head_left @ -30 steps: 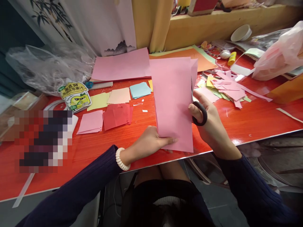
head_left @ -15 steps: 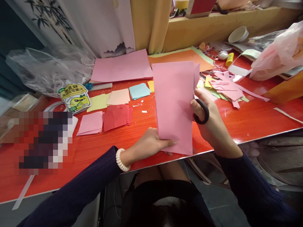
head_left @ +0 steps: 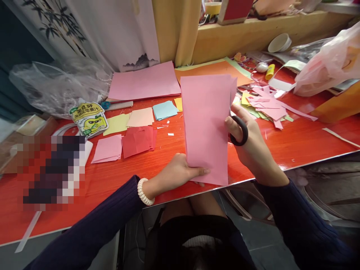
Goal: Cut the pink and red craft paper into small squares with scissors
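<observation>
Paper [head_left: 206, 123], mid-frame: I'd expect light, floppy, easily creased; best pinched at a corner. Left hand [head_left: 180, 170] pinches its lower-left one; right hand [head_left: 251, 147] grips scissors [head_left: 245, 129] at its right edge.

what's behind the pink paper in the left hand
Behind the held pink paper, orange paper and the red table show past its edges; whatever its face covers can't be seen.

Scissors [head_left: 245, 132]: blades mostly hidden. Left grip [head_left: 177, 172]: fingers mostly behind sheet [head_left: 206, 120]. Bag [head_left: 327, 69] cut off at right edge.
</observation>
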A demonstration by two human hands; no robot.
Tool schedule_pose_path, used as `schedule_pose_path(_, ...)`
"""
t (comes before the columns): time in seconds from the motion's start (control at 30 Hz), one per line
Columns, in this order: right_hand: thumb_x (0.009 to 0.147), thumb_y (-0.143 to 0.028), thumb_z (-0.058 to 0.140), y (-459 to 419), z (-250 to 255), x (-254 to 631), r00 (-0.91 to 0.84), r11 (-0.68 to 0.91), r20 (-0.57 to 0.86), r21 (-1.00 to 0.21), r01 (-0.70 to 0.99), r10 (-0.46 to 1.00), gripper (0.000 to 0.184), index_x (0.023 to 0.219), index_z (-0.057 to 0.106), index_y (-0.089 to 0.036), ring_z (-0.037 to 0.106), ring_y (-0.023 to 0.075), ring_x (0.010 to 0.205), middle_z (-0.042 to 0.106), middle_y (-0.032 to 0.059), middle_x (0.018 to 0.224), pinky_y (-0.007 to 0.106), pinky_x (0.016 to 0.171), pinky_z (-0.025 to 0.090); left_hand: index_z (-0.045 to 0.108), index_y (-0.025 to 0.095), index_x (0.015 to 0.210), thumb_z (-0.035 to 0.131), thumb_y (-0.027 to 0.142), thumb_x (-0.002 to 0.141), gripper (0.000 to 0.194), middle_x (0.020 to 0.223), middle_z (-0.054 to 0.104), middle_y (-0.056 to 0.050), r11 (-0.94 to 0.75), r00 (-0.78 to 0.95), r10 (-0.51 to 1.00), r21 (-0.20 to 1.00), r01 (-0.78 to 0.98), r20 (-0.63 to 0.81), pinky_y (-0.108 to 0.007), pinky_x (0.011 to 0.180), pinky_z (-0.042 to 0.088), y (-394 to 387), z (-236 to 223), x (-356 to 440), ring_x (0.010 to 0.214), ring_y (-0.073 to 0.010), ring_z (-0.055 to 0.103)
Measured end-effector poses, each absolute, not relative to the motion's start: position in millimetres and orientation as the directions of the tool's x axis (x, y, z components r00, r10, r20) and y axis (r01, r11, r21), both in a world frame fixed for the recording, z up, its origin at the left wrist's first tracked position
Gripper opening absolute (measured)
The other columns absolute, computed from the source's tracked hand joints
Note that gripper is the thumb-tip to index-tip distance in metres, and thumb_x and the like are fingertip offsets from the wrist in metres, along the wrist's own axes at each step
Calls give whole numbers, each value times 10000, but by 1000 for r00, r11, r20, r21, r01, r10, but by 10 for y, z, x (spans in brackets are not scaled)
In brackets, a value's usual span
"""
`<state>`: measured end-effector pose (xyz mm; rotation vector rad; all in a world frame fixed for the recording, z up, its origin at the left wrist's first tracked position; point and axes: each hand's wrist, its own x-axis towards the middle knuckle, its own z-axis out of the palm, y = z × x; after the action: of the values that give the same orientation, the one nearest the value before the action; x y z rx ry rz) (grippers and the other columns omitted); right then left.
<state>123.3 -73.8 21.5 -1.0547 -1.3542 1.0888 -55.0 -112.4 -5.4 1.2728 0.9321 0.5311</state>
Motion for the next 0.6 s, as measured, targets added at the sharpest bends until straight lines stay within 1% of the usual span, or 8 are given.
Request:
schedule_pose_path(0.1, 814, -395, 626, -740, 230, 1224, -58, 188, 190, -981, -36, 980, 423, 1203, 535, -257, 646, 228, 934, 667, 40, 1043, 345, 738, 546, 669, 122, 833, 660, 344, 764, 233, 799, 681, -62, 238, 548, 785, 958, 161, -287, -349, 714, 516, -1120, -51, -549, 717, -188, 640)
schedule_pose_path(0.17, 830, -405, 602, -740, 241, 1214, -65, 190, 194, -979, -72, 979, 392, 1192, 535, -268, 639, 227, 964, 664, 36, 1061, 359, 782, 537, 666, 119, 821, 657, 343, 766, 231, 787, 678, -63, 237, 560, 776, 957, 165, -289, -349, 719, 515, -1121, -45, -550, 730, -193, 640)
schedule_pose_path(0.27, 811, -428, 616, -730, 250, 1205, -65, 170, 177, -981, -95, 982, 426, 1200, 521, -281, 635, 240, 988, 669, 34, 1061, 377, 799, 536, 664, 116, 841, 660, 345, 762, 242, 812, 677, -68, 240, 557, 777, 956, 168, -293, -351, 722, 513, -1126, -35, -548, 734, -192, 638)
schedule_pose_path(0.37, 801, -412, 634, -715, 252, 1204, -57, 156, 163, -983, -101, 985, 448, 1207, 514, -267, 636, 246, 1000, 673, 38, 1060, 375, 797, 545, 662, 115, 853, 664, 341, 758, 246, 827, 674, -69, 230, 546, 785, 956, 182, -292, -351, 724, 511, -1126, -24, -544, 749, -193, 634)
schedule_pose_path(0.5, 829, -411, 606, -704, 265, 1206, -70, 198, 205, -975, -102, 976, 375, 1167, 539, -265, 652, 233, 965, 671, 41, 1076, 364, 806, 542, 663, 111, 819, 663, 339, 759, 236, 838, 676, -76, 211, 554, 782, 957, 197, -287, -356, 746, 505, -1119, -12, -546, 790, -204, 628)
schedule_pose_path(0.6, 817, -412, 624, -703, 280, 1204, -61, 194, 202, -973, -124, 977, 407, 1181, 522, -260, 665, 222, 913, 686, 36, 1028, 365, 799, 545, 665, 105, 832, 656, 347, 764, 252, 819, 682, -79, 210, 555, 779, 955, 210, -294, -364, 744, 501, -1117, -6, -547, 780, -209, 629)
